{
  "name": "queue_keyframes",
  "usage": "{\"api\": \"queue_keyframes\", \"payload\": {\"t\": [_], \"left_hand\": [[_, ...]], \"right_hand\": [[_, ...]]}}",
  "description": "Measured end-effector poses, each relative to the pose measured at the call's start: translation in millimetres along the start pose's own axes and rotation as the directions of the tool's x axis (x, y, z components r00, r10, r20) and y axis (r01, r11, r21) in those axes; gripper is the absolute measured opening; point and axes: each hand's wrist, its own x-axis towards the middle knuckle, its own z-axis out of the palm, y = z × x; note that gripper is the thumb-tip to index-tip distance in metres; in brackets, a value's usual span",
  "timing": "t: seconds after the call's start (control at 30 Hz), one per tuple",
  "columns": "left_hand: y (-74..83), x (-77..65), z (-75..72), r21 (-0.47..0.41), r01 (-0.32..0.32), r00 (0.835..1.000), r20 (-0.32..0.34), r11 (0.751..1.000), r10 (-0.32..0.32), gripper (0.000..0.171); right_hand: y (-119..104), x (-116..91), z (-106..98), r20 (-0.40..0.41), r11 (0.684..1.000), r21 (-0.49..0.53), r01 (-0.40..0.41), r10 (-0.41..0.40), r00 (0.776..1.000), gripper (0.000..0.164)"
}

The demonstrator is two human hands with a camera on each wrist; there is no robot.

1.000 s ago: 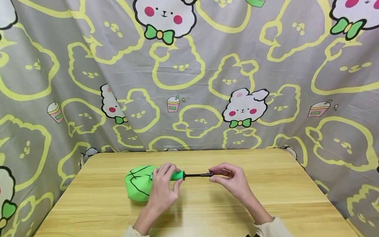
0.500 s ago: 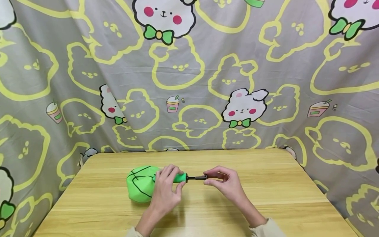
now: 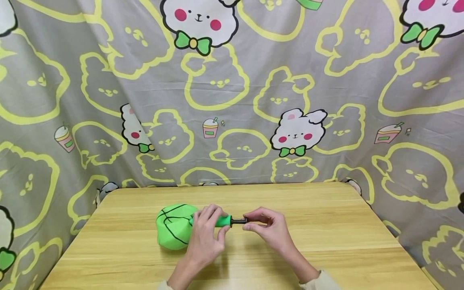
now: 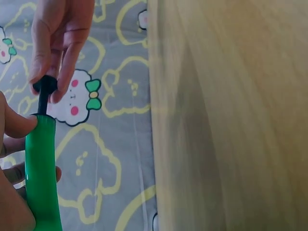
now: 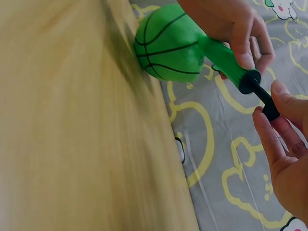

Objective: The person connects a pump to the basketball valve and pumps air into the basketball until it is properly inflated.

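My left hand [image 3: 207,235] grips the green barrel of a small hand pump [image 4: 41,168], fingers over it and thumb near the black collar. At the pump's left end sits a green ball [image 3: 173,229] with black basketball lines, dented and not fully round. My right hand [image 3: 270,227] pinches the black end of the pump's rod [image 5: 262,96] between thumb and fingers. Only a short length of rod shows outside the barrel. The joint between pump and ball is mostly hidden behind my left hand in the head view; in the right wrist view they meet.
All of this is over a light wooden table [image 3: 308,201]. A grey curtain [image 3: 235,121] with yellow outlines and white cartoon animals hangs behind the table and along its sides.
My right hand has moved left, pushing the rod into the barrel, so less of it shows. The left hand, pump and ball have shifted slightly right and down in view.
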Motion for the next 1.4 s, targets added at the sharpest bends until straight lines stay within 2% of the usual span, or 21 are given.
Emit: {"api": "queue_keyframes", "payload": {"t": [0.17,0.33,0.53,0.7,1.4], "left_hand": [[3.5,-2.2,2.5,-0.009,-0.014,1.0,0.009,1.0,0.014,0.033],[3.2,-3.9,3.5,0.005,-0.016,1.0,0.012,1.0,0.016,0.033],[-1.8,-2.6,1.2,0.007,-0.008,0.999,0.031,1.0,0.008,0.034],[-6.2,-1.9,-2.1,0.004,0.003,0.999,0.032,1.0,-0.003,0.033],[-19.2,3.8,-11.9,-0.01,0.023,1.0,-0.019,1.0,-0.023,0.029]], "right_hand": [[1.5,-3.3,8.2,-0.015,0.999,0.025,-0.04,0.04,0.999,0.025],[1.0,-4.7,11.9,-0.03,0.999,-0.005,-0.048,0.048,0.998,0.025],[-4.4,-1.1,9.3,0.014,0.996,-0.031,-0.08,0.08,0.997,0.023],[-8.4,1.9,3.8,0.056,0.996,-0.019,-0.084,0.085,0.995,0.023],[-19.5,9.5,-31.7,0.03,0.996,-0.034,-0.079,0.081,0.996,0.024]]}}
